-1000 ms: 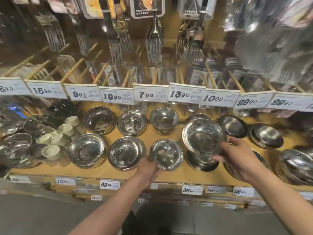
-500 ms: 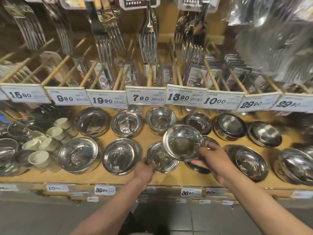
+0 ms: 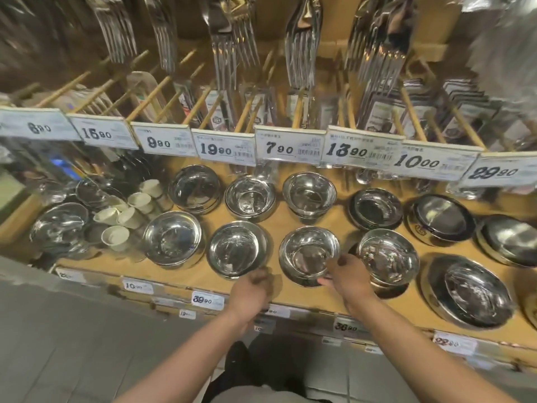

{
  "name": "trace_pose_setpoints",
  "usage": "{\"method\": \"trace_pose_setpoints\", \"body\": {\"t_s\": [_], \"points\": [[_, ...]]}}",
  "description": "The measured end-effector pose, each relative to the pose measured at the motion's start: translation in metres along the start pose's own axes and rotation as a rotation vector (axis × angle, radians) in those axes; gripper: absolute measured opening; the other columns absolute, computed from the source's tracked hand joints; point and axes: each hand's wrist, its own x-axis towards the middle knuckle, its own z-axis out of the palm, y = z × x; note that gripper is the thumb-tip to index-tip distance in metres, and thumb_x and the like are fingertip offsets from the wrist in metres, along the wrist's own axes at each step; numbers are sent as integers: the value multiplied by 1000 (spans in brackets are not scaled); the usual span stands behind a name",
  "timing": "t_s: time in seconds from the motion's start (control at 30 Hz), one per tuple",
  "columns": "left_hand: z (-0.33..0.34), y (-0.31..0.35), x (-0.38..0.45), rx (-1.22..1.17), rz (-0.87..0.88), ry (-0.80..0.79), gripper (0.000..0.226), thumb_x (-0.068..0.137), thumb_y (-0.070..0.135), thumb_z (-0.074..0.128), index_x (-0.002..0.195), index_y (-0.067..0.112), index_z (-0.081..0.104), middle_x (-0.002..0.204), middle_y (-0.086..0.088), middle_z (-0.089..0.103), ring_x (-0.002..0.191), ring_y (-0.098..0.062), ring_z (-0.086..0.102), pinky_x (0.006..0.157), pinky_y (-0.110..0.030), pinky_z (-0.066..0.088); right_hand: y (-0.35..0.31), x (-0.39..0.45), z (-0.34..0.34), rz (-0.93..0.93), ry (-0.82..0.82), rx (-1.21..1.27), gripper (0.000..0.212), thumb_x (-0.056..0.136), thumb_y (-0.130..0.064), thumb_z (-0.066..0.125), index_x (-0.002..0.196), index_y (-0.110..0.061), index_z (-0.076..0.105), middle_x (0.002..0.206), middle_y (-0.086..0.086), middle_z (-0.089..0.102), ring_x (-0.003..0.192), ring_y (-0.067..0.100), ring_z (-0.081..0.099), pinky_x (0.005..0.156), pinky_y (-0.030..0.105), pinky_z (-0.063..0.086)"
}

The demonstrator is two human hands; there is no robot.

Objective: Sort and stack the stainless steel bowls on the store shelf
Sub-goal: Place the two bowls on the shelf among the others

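The wooden store shelf (image 3: 290, 295) carries two rows of stainless steel bowls, under a rail of price tags (image 3: 287, 146) and hanging forks (image 3: 302, 42). Largest is the wide shallow bowl (image 3: 476, 292) near the shelf's right end. Next along the front edge sit a bowl stack (image 3: 388, 257), then the small bowl stack (image 3: 309, 254) at the middle of the front edge, then two bowls (image 3: 236, 251) further left. White cups (image 3: 122, 216) cluster toward the left end. The right hand (image 3: 347, 276) grips the near rim of the small bowl stack, thumb over the rim, fingers curled under. The left hand (image 3: 251, 289) hangs just off the front edge, fingers loosely curled, holding nothing.
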Motion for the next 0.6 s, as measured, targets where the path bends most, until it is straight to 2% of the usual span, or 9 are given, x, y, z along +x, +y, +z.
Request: {"method": "trace_pose_setpoints", "body": {"t_s": [0.07,0.17,0.2,0.27,0.3,0.37,0.43,0.53,0.6], "points": [[-3,-1,0,41,12,-12,33,96,17,60,128,15,64,123,-4,70,109,-23,69,100,-47,56,6,3,2,-38,76,-132,26,99,-17,61,117,2,61,105,14,69,78,21,73,55,20,57],[-1,1,2,69,28,-19,36,96,19,61,132,15,62,127,-3,68,115,-23,67,105,-45,52,13,5,4,-117,158,-309,33,99,-25,62,110,6,63,87,13,63,61,17,66,43,12,44],[1,2,4,77,34,-18,36,98,18,60,134,15,61,130,-3,67,116,-23,66,107,-45,50,14,6,5,-152,193,-365,33,100,-27,61,109,5,64,84,11,63,61,17,63,47,16,43],[7,6,8,105,48,-21,38,100,16,57,138,13,58,131,-6,66,115,-22,66,106,-42,51,14,5,5,-221,269,-472,31,100,-30,59,108,0,65,86,7,64,74,23,60,63,27,40],[10,7,10,128,59,-24,39,100,16,55,139,12,56,129,-7,67,111,-20,67,101,-38,54,13,5,5,-247,293,-509,30,100,-30,59,108,-2,66,89,7,66,82,27,60,69,29,37],[18,9,13,159,85,-25,36,101,15,55,136,12,57,122,-5,71,95,-12,71,79,-21,58,12,4,6,-263,283,-593,29,101,-30,56,104,-4,70,89,10,69,90,33,64,70,30,34],[24,13,14,155,87,-15,33,101,15,56,133,12,59,120,-4,71,86,-9,71,65,-14,54,14,4,5,-244,230,-655,29,101,-28,55,99,-5,72,85,9,68,85,32,63,68,31,36],[31,16,16,226,104,40,30,100,19,57,130,12,60,120,-6,70,98,-18,70,80,-28,59,15,2,6,-226,177,-631,22,99,-22,56,94,-9,73,83,9,70,77,26,60,64,30,36],[32,17,16,268,114,77,29,99,21,58,127,14,59,114,-3,70,99,-20,68,83,-32,57,15,-1,6,-236,165,-607,19,98,-19,56,86,-12,69,75,5,66,72,24,57,57,33,35]]}}
